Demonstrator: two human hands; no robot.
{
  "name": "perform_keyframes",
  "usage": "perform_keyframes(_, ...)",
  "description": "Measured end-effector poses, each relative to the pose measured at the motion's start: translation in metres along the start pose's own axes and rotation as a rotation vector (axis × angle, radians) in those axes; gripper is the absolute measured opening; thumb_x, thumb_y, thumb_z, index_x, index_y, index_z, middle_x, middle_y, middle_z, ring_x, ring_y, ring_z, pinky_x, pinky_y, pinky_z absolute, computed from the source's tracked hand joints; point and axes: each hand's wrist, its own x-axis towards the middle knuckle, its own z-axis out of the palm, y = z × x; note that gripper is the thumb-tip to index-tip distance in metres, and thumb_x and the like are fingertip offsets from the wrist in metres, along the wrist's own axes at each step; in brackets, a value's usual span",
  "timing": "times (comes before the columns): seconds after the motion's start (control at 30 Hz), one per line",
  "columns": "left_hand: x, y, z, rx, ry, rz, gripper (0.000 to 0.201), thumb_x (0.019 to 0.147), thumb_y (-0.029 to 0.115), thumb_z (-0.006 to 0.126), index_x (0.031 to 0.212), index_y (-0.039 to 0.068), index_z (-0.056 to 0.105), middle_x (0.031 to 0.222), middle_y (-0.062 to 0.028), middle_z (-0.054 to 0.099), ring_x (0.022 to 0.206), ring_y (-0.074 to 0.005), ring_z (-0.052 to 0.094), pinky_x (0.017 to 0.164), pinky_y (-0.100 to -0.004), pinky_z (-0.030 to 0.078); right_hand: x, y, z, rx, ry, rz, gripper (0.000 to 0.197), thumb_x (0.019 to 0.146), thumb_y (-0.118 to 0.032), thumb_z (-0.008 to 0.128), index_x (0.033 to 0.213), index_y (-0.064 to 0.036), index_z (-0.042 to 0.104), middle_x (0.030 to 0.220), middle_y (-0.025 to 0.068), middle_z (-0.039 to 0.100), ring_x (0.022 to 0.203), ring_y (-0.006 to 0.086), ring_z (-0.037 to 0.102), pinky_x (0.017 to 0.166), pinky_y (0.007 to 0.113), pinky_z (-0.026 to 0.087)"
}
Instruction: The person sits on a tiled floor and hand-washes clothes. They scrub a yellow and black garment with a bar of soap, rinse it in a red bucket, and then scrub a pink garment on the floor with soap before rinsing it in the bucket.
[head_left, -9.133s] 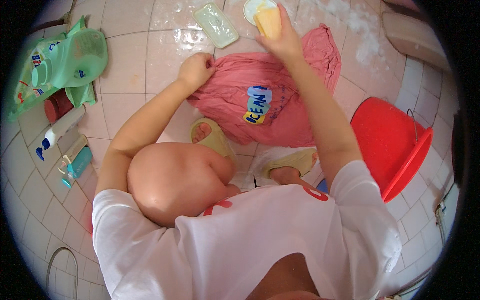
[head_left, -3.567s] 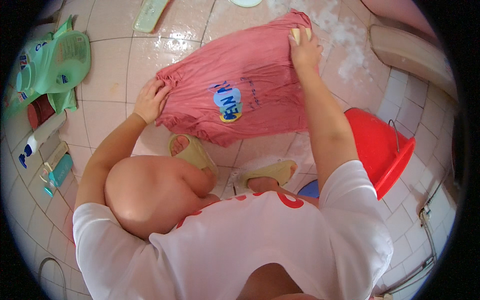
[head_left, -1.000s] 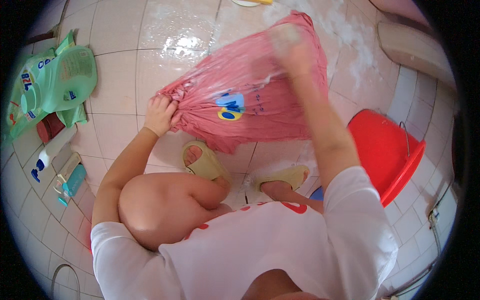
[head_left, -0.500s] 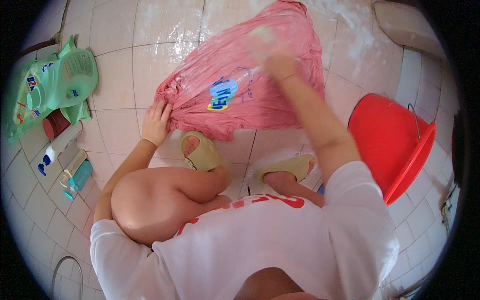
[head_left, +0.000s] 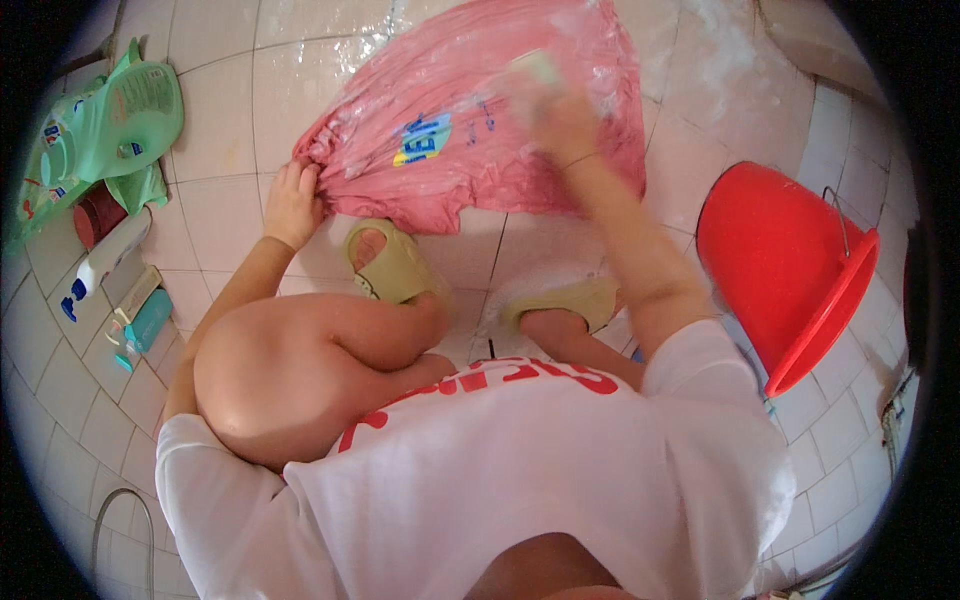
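Observation:
A wet pink garment (head_left: 540,140) with a blue and yellow print lies spread on the tiled floor beyond my feet. Its left edge is bunched into folds, and my left hand (head_left: 293,205) is closed on them. Over the garment's right half, my right hand (head_left: 565,122) is smeared by motion. It grips a pale greenish block (head_left: 537,68), whose far end sticks out past the fingers; blur hides whether this is soap or a brush.
A red bucket (head_left: 770,265) lies tipped on its side to the right. Along the left wall are a green jug (head_left: 145,110), a white bottle (head_left: 115,250) and a teal box (head_left: 150,318). My sandals (head_left: 395,265) stand just this side of the garment. Suds streak the far floor.
The view has shifted, so the floor and garment sit higher in the picture. Against the garment, my right hand with the block has come slightly nearer. My left hand stays at the bunched edge.

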Motion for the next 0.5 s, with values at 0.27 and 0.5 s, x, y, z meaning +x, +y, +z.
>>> perform_keyframes(0.27,0.032,0.046,-0.011,0.131,-0.058,-0.156,0.034,0.072,0.016,0.065,0.101,0.004,0.053,0.105,-0.0157,0.049,0.099,-0.0349,0.048,0.082,-0.0427,0.043,-0.004,-0.068,0.035,0.449,0.626,-0.270,0.043,0.083,-0.037,0.057,0.122,-0.0197,0.057,0.111,0.0162,0.059,0.099,0.0339,0.057,0.083,0.044,0.047)
perform_keyframes(0.5,-0.005,-0.008,-0.003,0.064,-0.114,-0.134,0.019,0.082,0.017,0.062,0.092,0.003,0.055,0.098,-0.0153,0.053,0.094,-0.0356,0.051,0.081,-0.0427,0.046,-0.031,-0.034,0.004,0.424,0.016,0.293,0.046,0.085,-0.054,0.053,0.106,-0.0162,0.067,0.090,0.0192,0.065,0.088,0.0372,0.063,0.077,0.048,0.049)
